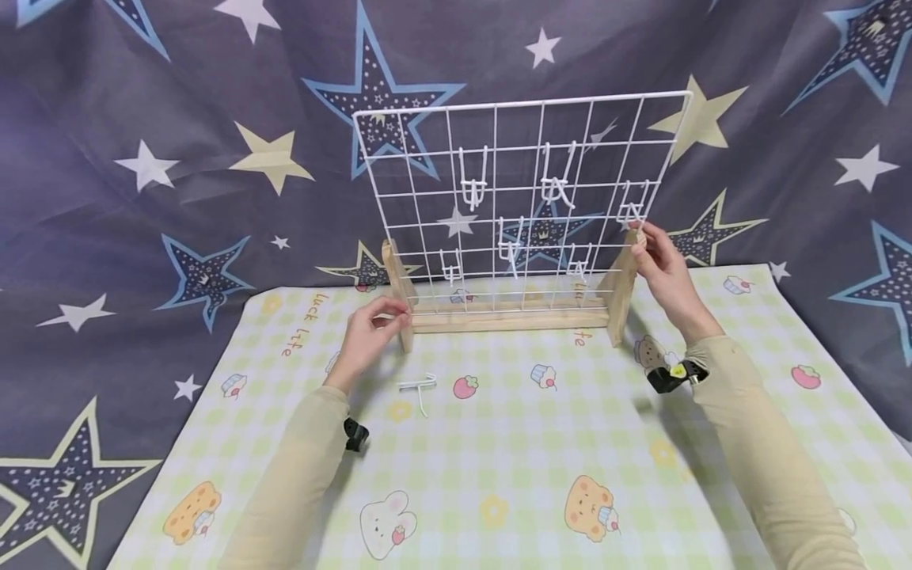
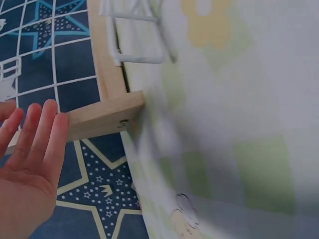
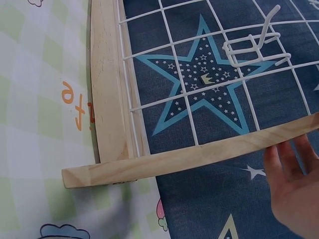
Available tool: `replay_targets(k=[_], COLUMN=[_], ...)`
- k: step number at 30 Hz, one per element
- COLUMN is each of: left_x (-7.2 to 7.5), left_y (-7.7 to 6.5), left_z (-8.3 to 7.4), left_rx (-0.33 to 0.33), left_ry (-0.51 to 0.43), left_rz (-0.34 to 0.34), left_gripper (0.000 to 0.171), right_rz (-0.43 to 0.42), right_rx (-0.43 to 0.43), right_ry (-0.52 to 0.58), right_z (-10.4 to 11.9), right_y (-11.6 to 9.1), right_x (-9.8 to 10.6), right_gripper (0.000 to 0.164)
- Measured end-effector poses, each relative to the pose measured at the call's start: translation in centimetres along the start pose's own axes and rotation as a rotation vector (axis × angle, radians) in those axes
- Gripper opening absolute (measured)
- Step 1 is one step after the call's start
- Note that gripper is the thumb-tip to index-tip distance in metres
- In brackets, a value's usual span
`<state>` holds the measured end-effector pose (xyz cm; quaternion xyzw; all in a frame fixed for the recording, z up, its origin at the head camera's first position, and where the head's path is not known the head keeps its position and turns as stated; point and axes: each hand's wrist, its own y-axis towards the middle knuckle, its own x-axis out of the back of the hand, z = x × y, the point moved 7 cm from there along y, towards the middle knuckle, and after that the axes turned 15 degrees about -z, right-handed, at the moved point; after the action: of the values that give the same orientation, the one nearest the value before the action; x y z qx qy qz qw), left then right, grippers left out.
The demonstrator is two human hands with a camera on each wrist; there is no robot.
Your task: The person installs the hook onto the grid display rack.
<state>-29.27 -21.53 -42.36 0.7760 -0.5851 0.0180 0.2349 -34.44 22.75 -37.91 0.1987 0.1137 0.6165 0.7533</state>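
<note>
A white wire grid rack (image 1: 543,104) stands upright in a wooden stand (image 1: 509,321). My left hand (image 1: 372,328) is at the stand's left post, holding its outer edge between thumb and fingers; its other fingers (image 2: 41,134) are fairly straight in the left wrist view. High on the right post, my right hand (image 1: 666,273) pinches the wood near its top, some fingers (image 3: 286,162) reaching behind it. Several white wire hooks, one of them an upper hook (image 1: 473,186), hang on the grid. A loose white hook (image 1: 420,385) lies on the tablecloth near the left hand.
A green checked tablecloth (image 1: 499,443) with cartoon prints covers the table under the stand. Behind it hangs a dark curtain (image 1: 192,87) with stars, close to the back of the grid. Each wrist wears a black camera strap, such as the right strap (image 1: 670,378).
</note>
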Motion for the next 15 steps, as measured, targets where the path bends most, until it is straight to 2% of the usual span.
replay_targets(k=[8,12,15], left_x=[-1.1,-1.5,-1.7], left_y=[-1.6,-3.4,-4.6], left_z=[1.1,-0.5,-1.8], left_rx=[0.005,0.018,-0.002], left_ry=[-0.011,-0.004,0.019], left_rz=[0.129,0.201,0.260], left_gripper=[0.019,0.020,0.020], right_rz=[0.004,0.013,0.022], right_rx=[-0.025,-0.029,-0.029], right_ry=[0.014,0.016,0.002], right_z=[-0.2,-0.3,-0.1], right_y=[0.1,0.1,0.1], right_x=[0.2,0.2,0.2], right_gripper=[0.044,0.045,0.046])
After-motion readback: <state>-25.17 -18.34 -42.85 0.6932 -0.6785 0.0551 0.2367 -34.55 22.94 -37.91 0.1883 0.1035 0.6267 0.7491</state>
